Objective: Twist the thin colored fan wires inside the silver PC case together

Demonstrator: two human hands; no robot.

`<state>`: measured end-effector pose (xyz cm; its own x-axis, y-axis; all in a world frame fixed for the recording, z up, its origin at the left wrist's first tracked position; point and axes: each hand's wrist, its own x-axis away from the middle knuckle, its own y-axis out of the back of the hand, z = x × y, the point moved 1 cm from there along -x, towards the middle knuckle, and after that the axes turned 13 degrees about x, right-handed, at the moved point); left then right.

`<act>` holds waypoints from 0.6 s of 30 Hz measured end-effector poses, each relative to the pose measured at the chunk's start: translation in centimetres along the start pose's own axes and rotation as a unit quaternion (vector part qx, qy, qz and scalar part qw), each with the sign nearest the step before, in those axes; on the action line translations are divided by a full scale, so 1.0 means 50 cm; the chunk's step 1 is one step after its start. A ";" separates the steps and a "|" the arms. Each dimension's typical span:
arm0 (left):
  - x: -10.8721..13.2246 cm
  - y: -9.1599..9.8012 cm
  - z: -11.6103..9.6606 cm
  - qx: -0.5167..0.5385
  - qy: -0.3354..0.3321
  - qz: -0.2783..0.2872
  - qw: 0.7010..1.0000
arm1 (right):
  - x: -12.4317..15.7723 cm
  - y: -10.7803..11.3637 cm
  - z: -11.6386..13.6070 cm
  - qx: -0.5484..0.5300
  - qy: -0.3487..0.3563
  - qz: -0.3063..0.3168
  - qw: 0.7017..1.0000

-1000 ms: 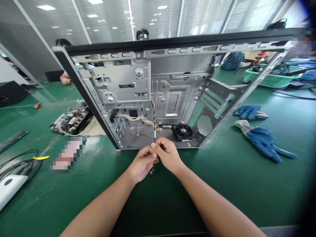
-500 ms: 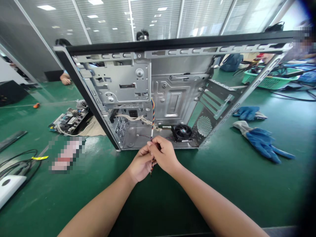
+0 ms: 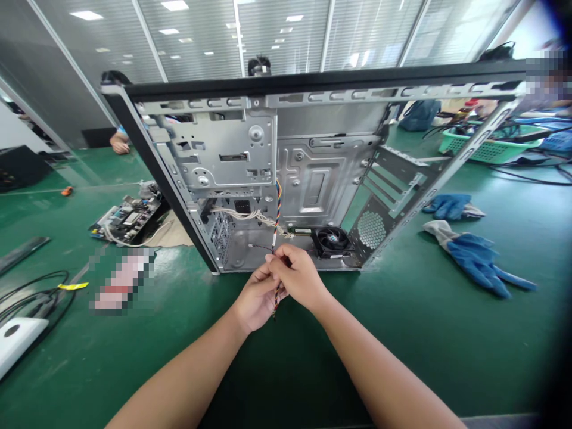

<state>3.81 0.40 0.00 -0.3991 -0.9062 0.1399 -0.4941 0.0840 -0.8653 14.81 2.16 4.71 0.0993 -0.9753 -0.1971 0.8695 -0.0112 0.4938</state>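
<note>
The twisted red, yellow, blue and black wire bundle (image 3: 277,208) hangs out of the open grey sheet-metal computer case (image 3: 313,173) on the green table (image 3: 402,333). The right hand (image 3: 299,279) and left hand (image 3: 255,298) are both closed on its lower end, pinching it. A hard tug would likely strain the wires at their hidden root or scrape them on the steel edge.
</note>
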 end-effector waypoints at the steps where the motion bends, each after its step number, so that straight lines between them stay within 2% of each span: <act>1: 0.000 -0.001 0.000 -0.004 0.002 0.000 1.000 | 0.000 0.001 -0.003 -0.018 -0.004 0.010 1.000; 13: -0.007 0.000 0.001 -0.042 -0.004 0.033 0.999 | 0.006 -0.003 -0.040 -0.121 0.014 0.061 0.991; 18: -0.005 -0.001 0.002 -0.060 -0.020 0.017 0.998 | 0.006 0.000 -0.042 -0.136 0.019 0.069 0.988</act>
<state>4.04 0.59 -0.05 -0.3870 -0.9177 0.0899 -0.5711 0.1620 -0.8047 15.88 2.32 2.88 0.2399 -0.9543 -0.1785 0.9440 0.1864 0.2724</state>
